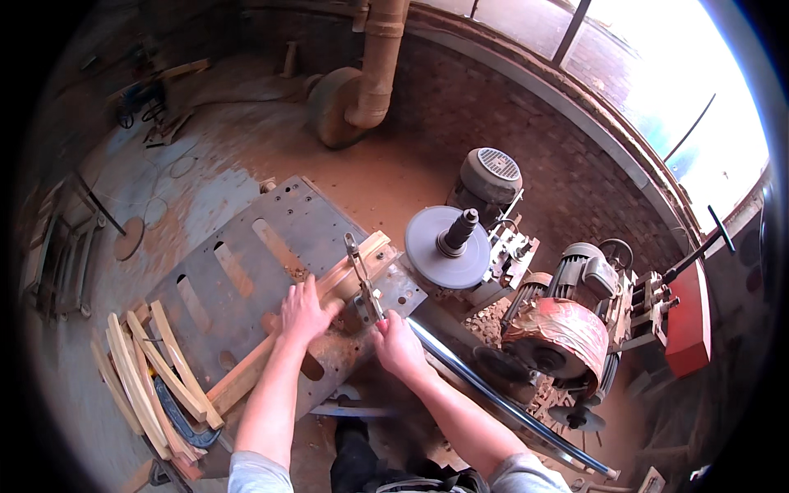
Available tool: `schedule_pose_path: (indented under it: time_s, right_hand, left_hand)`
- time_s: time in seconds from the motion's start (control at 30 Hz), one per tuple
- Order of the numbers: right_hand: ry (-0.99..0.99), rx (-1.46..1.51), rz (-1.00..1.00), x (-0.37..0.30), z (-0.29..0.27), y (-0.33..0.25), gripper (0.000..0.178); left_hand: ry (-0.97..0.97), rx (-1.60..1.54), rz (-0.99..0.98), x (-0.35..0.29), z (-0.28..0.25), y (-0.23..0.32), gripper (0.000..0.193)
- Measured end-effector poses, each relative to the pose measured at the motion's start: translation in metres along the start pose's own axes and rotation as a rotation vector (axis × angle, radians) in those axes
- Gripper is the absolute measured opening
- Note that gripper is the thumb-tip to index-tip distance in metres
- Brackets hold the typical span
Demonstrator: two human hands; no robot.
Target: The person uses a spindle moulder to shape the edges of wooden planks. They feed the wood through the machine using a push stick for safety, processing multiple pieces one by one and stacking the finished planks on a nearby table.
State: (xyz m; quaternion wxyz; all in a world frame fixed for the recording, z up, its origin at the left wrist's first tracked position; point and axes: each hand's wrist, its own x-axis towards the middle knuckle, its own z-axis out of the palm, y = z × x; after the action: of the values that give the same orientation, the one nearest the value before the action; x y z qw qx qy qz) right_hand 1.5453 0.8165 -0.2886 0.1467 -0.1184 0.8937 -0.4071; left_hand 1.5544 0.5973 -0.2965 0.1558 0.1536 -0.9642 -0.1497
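Note:
A long pale wooden piece (245, 371) lies slantwise across the perforated metal table. My left hand (304, 315) is closed over it, fingers on the far side and thumb on the near side. Toward its far end, a metal lever clamp (362, 269) stands across a wooden block (374, 245). My right hand (400, 345) is wrapped round the clamp's red handle, near the table's right edge. My palm hides most of the handle. I cannot tell whether the clamp presses on the wood.
Curved wooden strips (140, 382) and a blue C-clamp (174, 408) lie at the left of the metal table (234, 238). A grey disc (448, 248) on a spindle stands beyond its right corner. Motors (585, 271), a circular blade (497, 361) and a long rail (493, 390) are at the right.

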Motion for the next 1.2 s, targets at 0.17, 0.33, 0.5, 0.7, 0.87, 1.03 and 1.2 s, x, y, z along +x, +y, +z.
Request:
schedule_pose_path:
  time_s: [0.17,0.33,0.5,0.7,0.87,1.03,1.2]
  right_hand:
    - [-0.300,-0.035,0.092,0.021,-0.047,-0.056,0.038]
    - [-0.442,0.358,0.341,0.016,-0.062,-0.075,0.023]
    - [-0.463,0.635,0.402,0.014,-0.059,-0.064,0.017]
    - [-0.453,0.630,0.374,0.009,-0.051,-0.056,0.018]
    - [-0.429,0.804,0.348,0.001,-0.048,-0.032,0.015]
    - [-0.450,0.780,0.285,-0.004,-0.044,-0.022,0.019]
    - [-0.451,0.774,0.270,-0.024,-0.052,0.008,0.019]
  left_hand:
    - [-0.360,0.054,0.051,0.069,-0.017,-0.031,0.046]
    - [-0.502,-0.112,0.010,0.097,0.013,-0.047,0.043]
    - [-0.653,-0.403,-0.061,0.115,0.014,-0.055,0.045]
    - [-0.278,-0.619,-0.139,0.115,-0.021,-0.086,0.038]
    - [-0.504,-1.433,-0.183,0.047,-0.070,-0.094,0.021]
    - [-0.433,-1.686,-0.118,-0.082,-0.106,-0.051,0.051]
    - [-0.407,-1.934,-0.127,-0.199,-0.110,0.013,0.050]
